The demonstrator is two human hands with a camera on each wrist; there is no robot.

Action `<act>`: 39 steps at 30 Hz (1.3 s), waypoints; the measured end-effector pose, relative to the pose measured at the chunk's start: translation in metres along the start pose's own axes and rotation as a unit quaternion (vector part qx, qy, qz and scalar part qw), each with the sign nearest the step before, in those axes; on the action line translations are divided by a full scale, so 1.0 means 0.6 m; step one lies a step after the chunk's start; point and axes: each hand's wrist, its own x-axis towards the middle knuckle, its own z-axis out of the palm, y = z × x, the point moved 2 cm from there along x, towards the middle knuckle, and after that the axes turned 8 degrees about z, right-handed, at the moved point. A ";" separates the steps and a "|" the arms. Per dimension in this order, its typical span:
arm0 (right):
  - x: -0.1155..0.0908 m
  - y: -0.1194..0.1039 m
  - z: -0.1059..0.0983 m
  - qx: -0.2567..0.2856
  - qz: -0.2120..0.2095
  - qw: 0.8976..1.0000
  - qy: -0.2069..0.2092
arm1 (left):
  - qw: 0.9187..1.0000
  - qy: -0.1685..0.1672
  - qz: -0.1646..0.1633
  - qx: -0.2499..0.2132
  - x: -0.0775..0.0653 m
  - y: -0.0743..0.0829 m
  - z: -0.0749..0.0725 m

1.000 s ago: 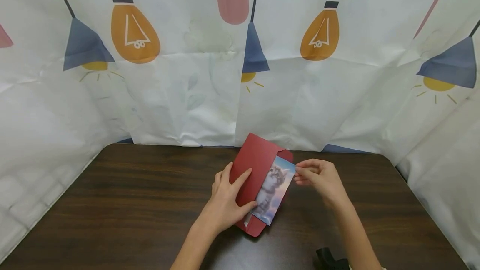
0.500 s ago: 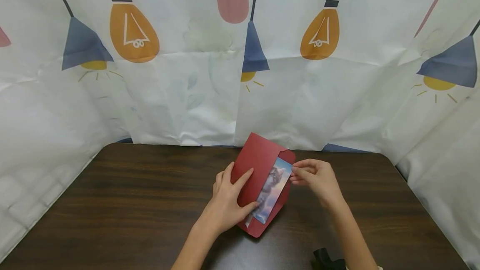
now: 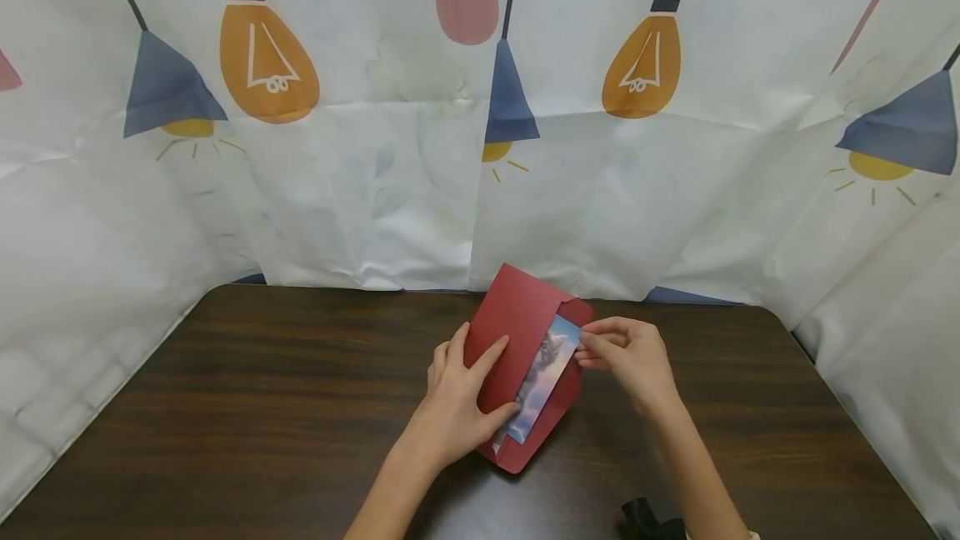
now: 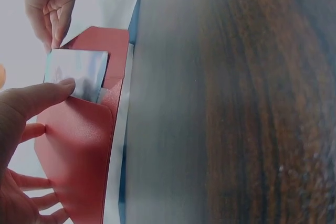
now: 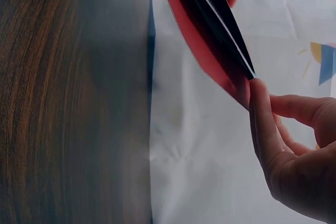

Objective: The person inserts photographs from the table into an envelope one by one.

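Note:
A red envelope [image 3: 513, 315] stands slanted and raised off the table, its flap side toward the right. My left hand [image 3: 456, 407] grips it, fingers spread over the front and left edge; the thumb lies at the opening, as the left wrist view also shows. Partly inside sits a picture card [image 3: 546, 382] with a kitten on a blue and pink sky. At its upper right corner my right hand [image 3: 633, 357] pinches the card between thumb and fingers. From the right wrist view the envelope [image 5: 215, 66] shows edge-on, with its opening parted.
A dark wood-grain table [image 3: 285, 407] spreads below. Behind it hangs a white curtain [image 3: 360, 190] printed with lamps and bulbs. Near my right forearm, at the bottom edge, a black object [image 3: 648, 519] is partly cut off.
The card has slid left, deeper into the envelope, and less of the kitten shows. My right hand moved left with it; the left hand stays almost still.

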 end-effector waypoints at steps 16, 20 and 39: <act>-0.001 0.001 0.009 -0.012 -0.001 0.999 0.035 | 1.000 -0.005 0.004 -0.007 0.001 0.009 0.003; -0.001 0.002 0.012 -0.007 -0.001 0.999 0.041 | 1.000 -0.004 0.003 -0.011 0.001 0.011 0.003; -0.002 0.001 0.018 0.016 -0.001 0.997 0.069 | 0.999 0.008 0.037 -0.008 0.000 0.021 0.008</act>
